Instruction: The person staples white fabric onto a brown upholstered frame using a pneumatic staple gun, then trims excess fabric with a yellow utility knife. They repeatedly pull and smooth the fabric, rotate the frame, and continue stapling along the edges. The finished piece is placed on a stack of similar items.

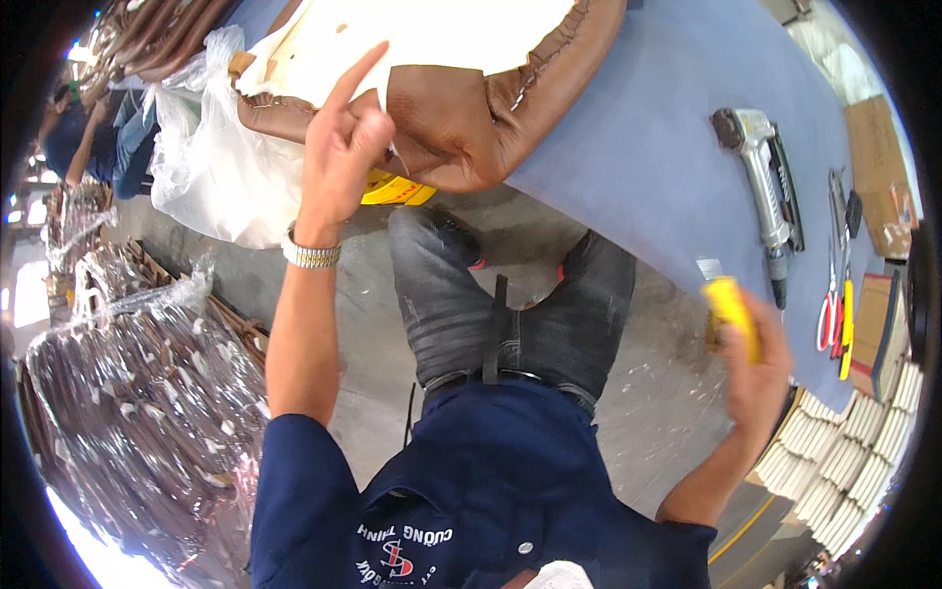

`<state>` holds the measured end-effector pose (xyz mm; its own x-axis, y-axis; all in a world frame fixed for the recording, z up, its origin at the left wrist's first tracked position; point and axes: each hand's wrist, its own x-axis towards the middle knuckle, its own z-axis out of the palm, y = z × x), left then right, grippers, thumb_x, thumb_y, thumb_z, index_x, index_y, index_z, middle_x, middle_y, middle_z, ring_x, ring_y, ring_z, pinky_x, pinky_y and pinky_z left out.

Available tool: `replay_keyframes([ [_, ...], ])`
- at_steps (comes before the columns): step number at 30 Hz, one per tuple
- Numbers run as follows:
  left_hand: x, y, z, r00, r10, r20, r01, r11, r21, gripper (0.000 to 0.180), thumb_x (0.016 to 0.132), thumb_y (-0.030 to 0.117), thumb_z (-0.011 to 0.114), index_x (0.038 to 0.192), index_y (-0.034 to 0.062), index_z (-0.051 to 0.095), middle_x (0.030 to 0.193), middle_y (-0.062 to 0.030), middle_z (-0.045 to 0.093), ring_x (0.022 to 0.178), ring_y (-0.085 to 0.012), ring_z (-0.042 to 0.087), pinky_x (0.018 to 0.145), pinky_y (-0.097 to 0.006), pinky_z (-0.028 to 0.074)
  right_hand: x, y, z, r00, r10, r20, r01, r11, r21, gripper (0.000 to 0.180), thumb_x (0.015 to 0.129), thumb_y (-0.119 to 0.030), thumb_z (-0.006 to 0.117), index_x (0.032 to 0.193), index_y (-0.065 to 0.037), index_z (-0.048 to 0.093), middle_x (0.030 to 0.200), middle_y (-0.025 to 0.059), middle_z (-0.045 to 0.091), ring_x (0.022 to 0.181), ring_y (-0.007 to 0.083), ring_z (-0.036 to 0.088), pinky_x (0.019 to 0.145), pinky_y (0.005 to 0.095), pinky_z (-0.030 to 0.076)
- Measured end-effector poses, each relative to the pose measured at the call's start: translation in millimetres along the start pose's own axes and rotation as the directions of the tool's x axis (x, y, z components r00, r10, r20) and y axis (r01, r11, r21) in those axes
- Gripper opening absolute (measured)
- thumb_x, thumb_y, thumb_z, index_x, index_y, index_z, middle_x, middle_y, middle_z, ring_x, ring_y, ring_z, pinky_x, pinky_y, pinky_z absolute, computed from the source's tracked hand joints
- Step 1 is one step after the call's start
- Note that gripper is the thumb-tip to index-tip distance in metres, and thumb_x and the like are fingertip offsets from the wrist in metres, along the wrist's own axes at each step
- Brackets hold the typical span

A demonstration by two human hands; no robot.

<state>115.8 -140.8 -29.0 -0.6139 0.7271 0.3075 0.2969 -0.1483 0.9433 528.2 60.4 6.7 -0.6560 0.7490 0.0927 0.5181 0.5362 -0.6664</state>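
A brown leather upholstered piece (446, 113) with a white lining (432, 34) lies at the near left end of the blue-covered table. Its leather edge is gathered with stitches or staples. My left hand (343, 147) is at the near edge of the piece, its index finger stretched over the white lining and the thumb apart from it; the other fingers are partly hidden. Off to the right, beside the table's near edge, my right hand (760, 368) is closed around a yellow utility knife (731, 314). The knife's blade points away from me, slightly blurred.
On the blue table cover (667, 128) lie a staple gun (760, 182), red-handled pliers (829, 314) and a yellow-handled tool (847, 334). Clear plastic (231, 177) hangs at the left. Plastic-wrapped brown pieces (147, 402) stand left; white stacks (834, 471) stand right. Another person (98, 147) is far left.
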Motion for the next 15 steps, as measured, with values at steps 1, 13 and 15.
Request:
replay_keyframes([
  [1, -6, 0, -1, 0.998, 0.059, 0.036, -0.059, 0.998, -0.009, 0.086, 0.083, 0.055, 0.08, 0.147, 0.0055, 0.052, 0.129, -0.0114, 0.063, 0.115, -0.02, 0.061, 0.095, -0.032, 0.048, 5, 9, -19, 0.958, 0.261, -0.117, -0.253, 0.964, 0.077, 0.035, 0.098, -0.016, 0.066, 0.131, -0.006, 0.064, 0.11, 0.0067, 0.072, 0.074, 0.0123, 0.06, 0.062, 0.0261, 0.049],
  [13, 4, -26, 24, 0.88, 0.469, 0.082, -0.4, 0.635, 0.66, 0.048, 0.088, 0.033, 0.077, 0.06, 0.0003, 0.056, 0.073, -0.0098, 0.056, 0.071, -0.0278, 0.055, 0.068, -0.038, 0.044, 119, 85, -21, 0.983, -0.169, -0.077, 0.101, 0.834, -0.542, 0.043, 0.097, -0.02, 0.067, 0.136, -0.003, 0.06, 0.125, 0.0216, 0.067, 0.115, 0.0364, 0.063, 0.099, 0.0436, 0.049],
  [15, 0, -30, 27, 0.905, 0.426, 0.012, -0.337, 0.7, 0.63, 0.049, 0.088, 0.032, 0.077, 0.059, 0.0002, 0.054, 0.073, -0.0101, 0.056, 0.071, -0.028, 0.055, 0.066, -0.039, 0.045, 135, 66, -1, 0.983, -0.184, -0.027, 0.138, 0.817, -0.56, 0.045, 0.096, -0.018, 0.068, 0.138, -0.003, 0.059, 0.123, 0.0217, 0.067, 0.112, 0.0359, 0.064, 0.097, 0.0431, 0.05],
])
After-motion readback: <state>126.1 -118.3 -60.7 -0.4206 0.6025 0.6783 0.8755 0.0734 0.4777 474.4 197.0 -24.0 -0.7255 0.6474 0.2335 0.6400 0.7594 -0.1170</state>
